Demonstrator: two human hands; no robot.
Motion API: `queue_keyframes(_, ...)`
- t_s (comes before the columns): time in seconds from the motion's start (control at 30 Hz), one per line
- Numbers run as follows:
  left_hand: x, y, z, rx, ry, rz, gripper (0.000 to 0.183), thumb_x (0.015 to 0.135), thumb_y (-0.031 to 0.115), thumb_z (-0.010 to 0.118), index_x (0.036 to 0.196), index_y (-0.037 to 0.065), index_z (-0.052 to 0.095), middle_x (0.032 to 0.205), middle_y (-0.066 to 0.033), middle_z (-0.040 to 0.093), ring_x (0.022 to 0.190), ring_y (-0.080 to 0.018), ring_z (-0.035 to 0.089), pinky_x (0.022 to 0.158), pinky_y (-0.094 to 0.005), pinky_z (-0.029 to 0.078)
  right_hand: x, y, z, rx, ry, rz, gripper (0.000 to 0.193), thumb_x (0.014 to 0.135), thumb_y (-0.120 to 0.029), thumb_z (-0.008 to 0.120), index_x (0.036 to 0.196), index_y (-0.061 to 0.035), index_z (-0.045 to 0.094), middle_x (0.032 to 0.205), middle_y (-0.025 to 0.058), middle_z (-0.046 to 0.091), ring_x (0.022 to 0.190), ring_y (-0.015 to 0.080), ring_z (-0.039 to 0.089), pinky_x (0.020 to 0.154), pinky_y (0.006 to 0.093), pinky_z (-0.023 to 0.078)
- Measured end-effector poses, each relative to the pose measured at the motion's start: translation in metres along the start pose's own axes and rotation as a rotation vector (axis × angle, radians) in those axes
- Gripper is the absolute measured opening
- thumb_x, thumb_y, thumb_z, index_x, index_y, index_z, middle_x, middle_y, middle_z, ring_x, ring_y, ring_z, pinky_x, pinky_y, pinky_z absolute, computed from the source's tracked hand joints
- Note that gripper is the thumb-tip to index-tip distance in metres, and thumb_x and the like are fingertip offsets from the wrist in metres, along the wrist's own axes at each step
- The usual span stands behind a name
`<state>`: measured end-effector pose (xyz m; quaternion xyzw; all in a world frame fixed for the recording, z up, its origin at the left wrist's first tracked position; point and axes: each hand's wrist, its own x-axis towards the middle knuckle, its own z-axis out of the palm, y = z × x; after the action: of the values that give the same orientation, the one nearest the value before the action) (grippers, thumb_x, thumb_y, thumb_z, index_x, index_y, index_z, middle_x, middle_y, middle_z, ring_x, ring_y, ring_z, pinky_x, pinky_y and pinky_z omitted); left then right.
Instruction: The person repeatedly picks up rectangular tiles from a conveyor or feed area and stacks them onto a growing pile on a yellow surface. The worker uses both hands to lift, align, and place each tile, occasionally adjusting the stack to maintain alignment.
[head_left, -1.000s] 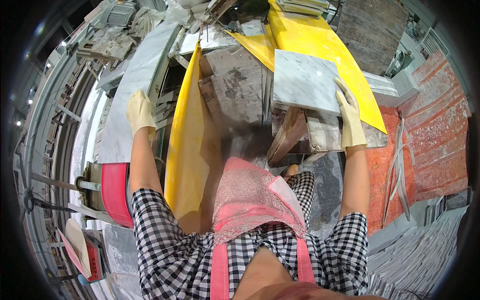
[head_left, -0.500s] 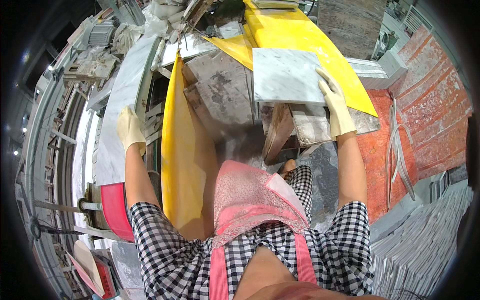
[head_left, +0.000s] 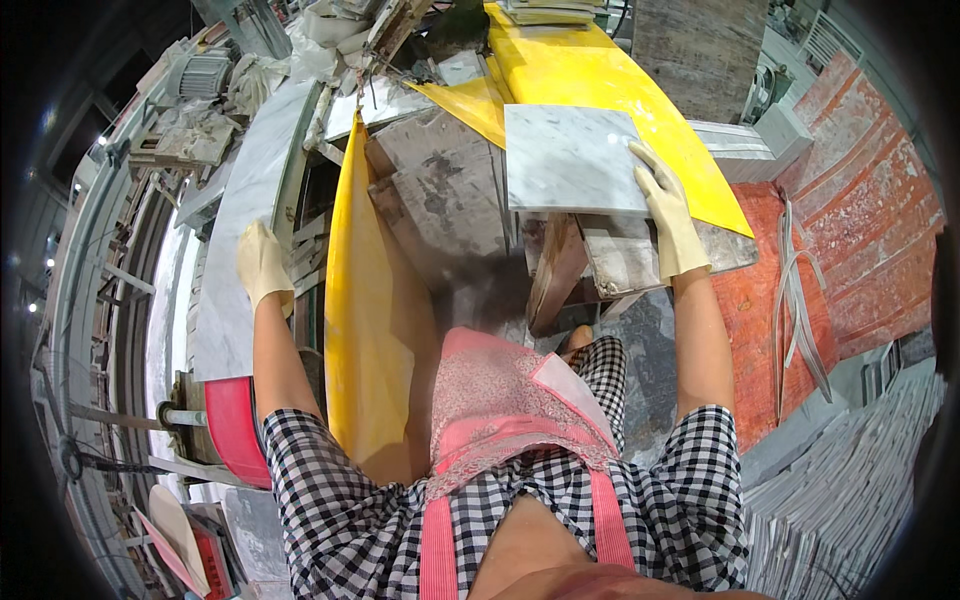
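Gloved in cream rubber, my left hand point(head_left: 261, 262) lies on the right side of a long grey-white marble slab point(head_left: 245, 190). Its fingers rest close together on the top face; the thumb is not clearly seen. To the right, a squarish marble tile point(head_left: 570, 160) lies partly over a yellow sheet point(head_left: 600, 75) on a wooden bench. My right hand point(head_left: 665, 210), in a matching glove, touches the tile's right edge. Its visible fingers stretch over the top face with a gap between them. What lies under that palm is hidden.
A curved yellow panel point(head_left: 370, 320) stands between the slab and my body. Wooden boards point(head_left: 445, 180) lean beyond it. An orange sheet point(head_left: 770, 300) with pale straps hangs at right, above stacked thin slabs point(head_left: 850, 490). A red curved part point(head_left: 235, 425) sits under the slab's near end.
The whole view has shifted slightly, so things sit a little lower in the picture. Both hands stay on the same marble pieces, with no clear movement of the tile.
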<state>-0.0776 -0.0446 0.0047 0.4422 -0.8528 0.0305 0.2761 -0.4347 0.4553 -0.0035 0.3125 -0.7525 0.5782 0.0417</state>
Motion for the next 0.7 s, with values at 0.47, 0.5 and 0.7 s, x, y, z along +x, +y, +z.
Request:
queue_keyframes(0.47, 0.001, -0.009, 0.01, 0.033, 0.11, 0.112, 0.031, 0.102, 0.021, 0.04, 0.102, 0.0, 0.063, 0.106, -0.0229, 0.067, 0.101, -0.0423, 0.062, 0.087, -0.0505, 0.049, 0.0, 0.0, 0.001, 0.02, 0.009, 0.01, 0.039, 0.095, -0.007, 0.059, 0.133, -0.0018, 0.064, 0.143, 0.0136, 0.058, 0.141, 0.0238, 0.044, 0.119, 0.0346, 0.029)
queue_keyframes(0.5, 0.001, -0.009, 0.01, 0.05, 0.095, 0.105, 0.03, 0.102, 0.021, 0.04, 0.102, 0.001, 0.063, 0.106, -0.0227, 0.067, 0.101, -0.0423, 0.062, 0.087, -0.0506, 0.049, 0.0, 0.0, 0.001, 0.004, 0.016, 0.01, 0.039, 0.095, -0.007, 0.059, 0.133, -0.0018, 0.064, 0.143, 0.0136, 0.058, 0.141, 0.0238, 0.044, 0.119, 0.0345, 0.029)
queue_keyframes(0.7, 0.003, -0.01, 0.011, 0.022, 0.043, 0.05, 0.03, 0.102, 0.023, 0.041, 0.101, 0.002, 0.063, 0.106, -0.022, 0.067, 0.1, -0.0428, 0.063, 0.085, -0.0511, 0.05, 0.0, 0.0, 0.002, 0.038, 0.043, -0.005, 0.038, 0.093, -0.007, 0.062, 0.13, -0.0049, 0.067, 0.139, 0.0121, 0.062, 0.134, 0.0208, 0.052, 0.112, 0.0314, 0.037)
